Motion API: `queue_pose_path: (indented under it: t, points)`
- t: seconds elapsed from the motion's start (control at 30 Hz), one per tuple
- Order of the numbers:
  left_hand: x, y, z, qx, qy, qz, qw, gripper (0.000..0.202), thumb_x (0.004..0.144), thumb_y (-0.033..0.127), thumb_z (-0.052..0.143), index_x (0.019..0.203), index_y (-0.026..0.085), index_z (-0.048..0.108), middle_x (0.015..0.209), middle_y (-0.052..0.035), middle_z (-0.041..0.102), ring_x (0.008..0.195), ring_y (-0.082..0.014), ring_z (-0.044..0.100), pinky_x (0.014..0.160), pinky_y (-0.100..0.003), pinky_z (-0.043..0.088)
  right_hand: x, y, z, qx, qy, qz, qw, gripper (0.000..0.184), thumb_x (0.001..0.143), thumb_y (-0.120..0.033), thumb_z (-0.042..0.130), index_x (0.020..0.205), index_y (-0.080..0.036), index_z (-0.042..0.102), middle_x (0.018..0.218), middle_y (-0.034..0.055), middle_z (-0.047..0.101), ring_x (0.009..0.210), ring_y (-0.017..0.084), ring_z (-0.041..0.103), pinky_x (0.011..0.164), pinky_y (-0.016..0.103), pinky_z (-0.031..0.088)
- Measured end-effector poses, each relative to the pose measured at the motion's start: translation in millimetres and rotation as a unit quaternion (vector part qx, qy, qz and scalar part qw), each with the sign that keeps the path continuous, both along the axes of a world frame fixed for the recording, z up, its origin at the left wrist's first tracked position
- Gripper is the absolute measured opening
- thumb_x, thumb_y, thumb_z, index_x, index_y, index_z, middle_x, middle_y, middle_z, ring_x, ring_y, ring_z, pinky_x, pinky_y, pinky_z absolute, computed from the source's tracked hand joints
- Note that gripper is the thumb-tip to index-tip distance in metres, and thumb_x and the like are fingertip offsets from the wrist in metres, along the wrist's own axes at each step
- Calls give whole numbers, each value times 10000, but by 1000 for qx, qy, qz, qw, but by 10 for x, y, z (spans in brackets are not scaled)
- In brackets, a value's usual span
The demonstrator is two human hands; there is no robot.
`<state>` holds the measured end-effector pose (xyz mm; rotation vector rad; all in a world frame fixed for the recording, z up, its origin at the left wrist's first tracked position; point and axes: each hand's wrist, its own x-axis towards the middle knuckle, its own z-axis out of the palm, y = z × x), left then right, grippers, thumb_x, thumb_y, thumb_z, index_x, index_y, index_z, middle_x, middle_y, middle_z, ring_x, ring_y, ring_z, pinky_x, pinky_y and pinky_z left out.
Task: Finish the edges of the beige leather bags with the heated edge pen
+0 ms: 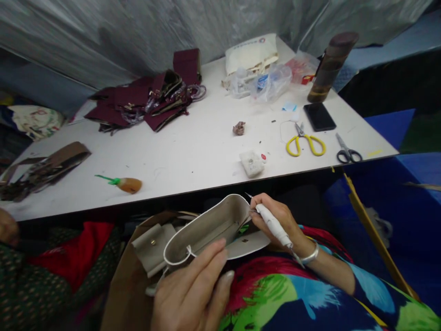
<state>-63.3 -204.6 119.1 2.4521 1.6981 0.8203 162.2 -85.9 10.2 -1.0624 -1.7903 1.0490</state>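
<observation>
A small grey-beige handbag (203,230) with a white edge lies open in front of me, its flap (246,246) folded toward me. In my right hand (275,216), closed at the bag's right end, is a pointed tool with a white-wrapped handle (274,225). Its thin metal tip points up and away past the fingers. My left hand (196,289) is at the bag's near side, fingers stretched out and lying over the front edge; whether it presses on the bag I cannot tell. A white thread knot (189,250) shows at the bag's rim.
Beyond the bag stands a white table (179,161) with yellow-handled scissors (305,141), black scissors (347,151), a phone (319,116), a bottle (331,66) and maroon bags (138,101). A cardboard box (127,276) holds another beige bag (155,246). At left sits another person (20,285).
</observation>
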Motion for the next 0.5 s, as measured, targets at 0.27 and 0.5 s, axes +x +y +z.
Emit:
queue_pose_path:
  t: [0.27,0.5]
  points:
    - [-27,238,-266,-4,31,-20,999,85,962,169,652,942,200,728,850,-41,767,728,-176,738,698,-256,560,13,75,-79,-30,-15,-42,999,56,940,-266,608,973,-221,608,774,-22,618,651,134,563,643,230,426]
    - [114,210,-296,0,16,-51,999,82,921,130,686,932,195,734,850,-47,752,697,-186,651,660,-309,506,64,156,-70,-59,-30,-61,996,120,964,-336,617,963,-218,595,769,-20,595,655,142,548,622,238,406]
